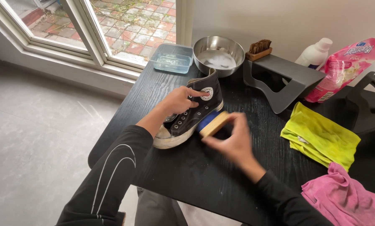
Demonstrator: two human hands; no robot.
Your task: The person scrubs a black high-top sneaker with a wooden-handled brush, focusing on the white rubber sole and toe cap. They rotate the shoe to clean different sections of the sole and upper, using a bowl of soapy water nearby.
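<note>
Nearest us, our right hand [233, 140], blurred, has its fingers closed round a wooden-backed brush with a blue pad [212, 122], pressed to the side of the black canvas high-top shoe with a white rubber sole [191, 113]. That shoe lies mid-surface, tilted, on the black wood-grain surface [204, 175]. Our left hand [180, 100] grips its soft collar; we judge it light and floppy, best held by the stiffer sole, while 1 steel bowl [218, 54] stands beyond.
</note>
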